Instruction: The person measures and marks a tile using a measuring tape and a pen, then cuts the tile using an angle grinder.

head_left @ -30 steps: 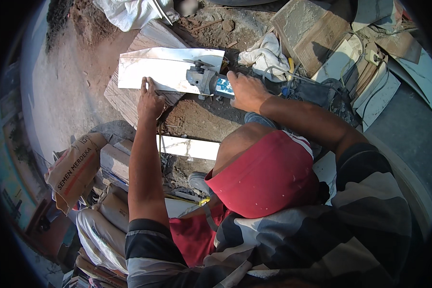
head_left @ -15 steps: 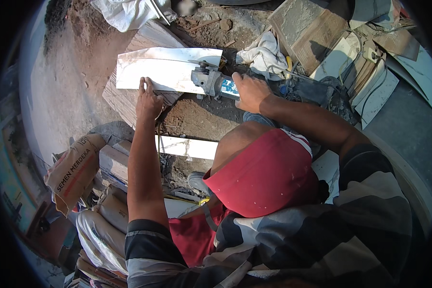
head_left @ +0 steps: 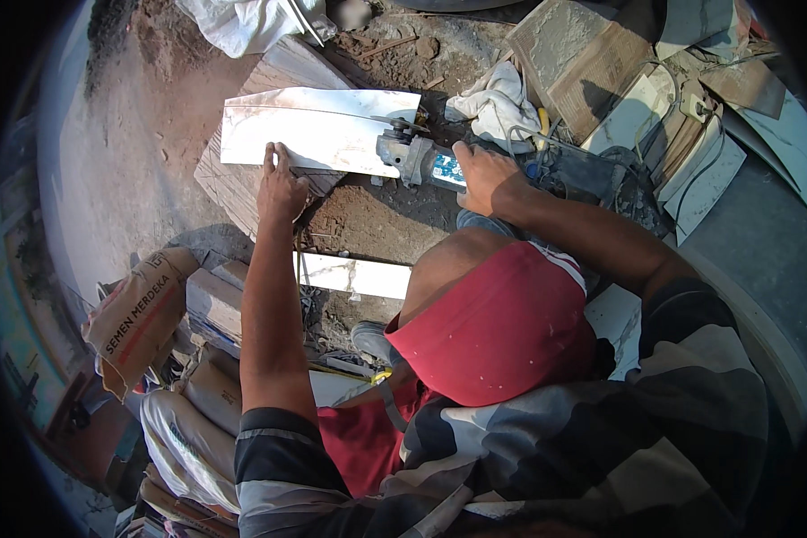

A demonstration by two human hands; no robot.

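A white marbled tile (head_left: 314, 134) lies across a stack of brown wood-patterned tiles (head_left: 233, 184). A dark line runs along its length near the far edge. My right hand (head_left: 491, 179) is wrapped round the body of an angle grinder (head_left: 412, 157). The grinder's head and disc rest over the tile's right part, by that line. On the tile's near edge, my left hand (head_left: 282, 184) presses down with its fingers stretched out, holding nothing in its grip.
A white cloth (head_left: 496, 103) lies beyond the grinder, beside a cable. Broken tiles and boards (head_left: 592, 67) lean at the far right. A paper cement bag (head_left: 143, 314) stands at the left. A narrow white tile strip (head_left: 359, 276) lies on the dirt near my knee.
My right hand has drawn the grinder to the right along the tile. My left hand keeps its place on the near edge; the whole view has shifted slightly.
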